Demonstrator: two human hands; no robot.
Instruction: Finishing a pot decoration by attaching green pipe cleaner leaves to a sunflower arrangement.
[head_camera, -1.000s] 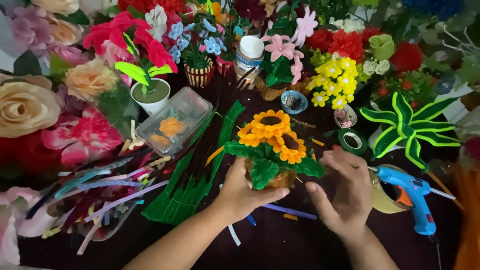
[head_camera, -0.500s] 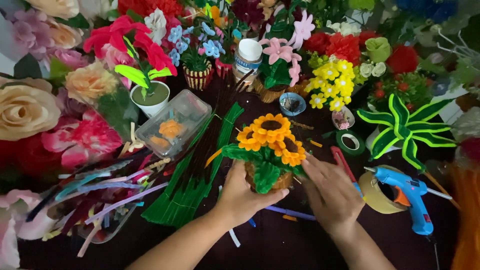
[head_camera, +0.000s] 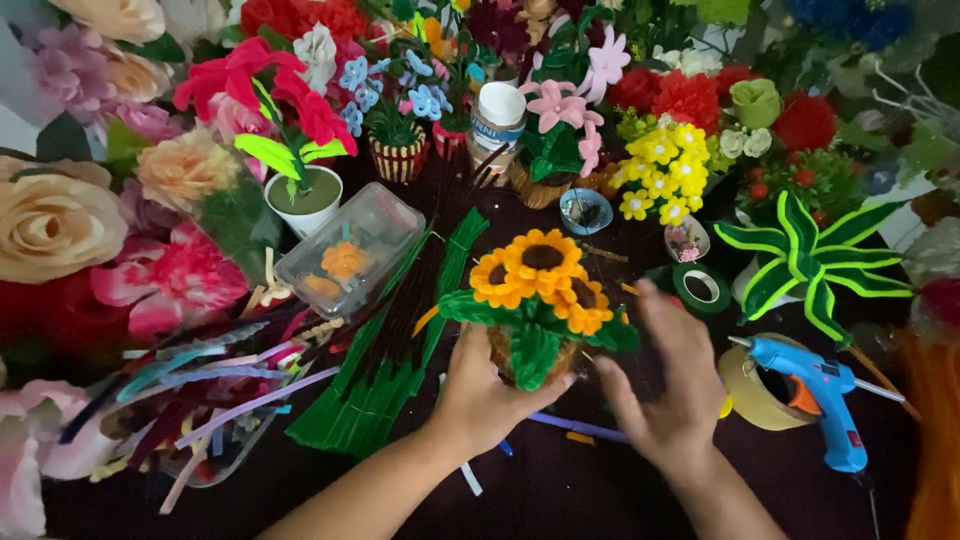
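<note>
At table centre: sunflower pot (head_camera: 535, 300)
Left hand (head_camera: 490, 390): grasping pot's base
Right hand (head_camera: 665, 385): released, fingers spread beside pot
Nearby right: blue glue gun (head_camera: 815, 395)

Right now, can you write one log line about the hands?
left hand: holding sunflower pot | right hand: open beside it | glue gun: lying right

Both forearms bare, no sleeves, rings or watch visible; fingers (head_camera: 612, 383) seemingly unadorned, nails short

Dark table (head_camera: 560, 500): green pipe-cleaner bundle (head_camera: 390, 360), clear plastic box (head_camera: 350, 250), blue glue gun (head_camera: 815, 395), green tape roll (head_camera: 703, 288).
</note>
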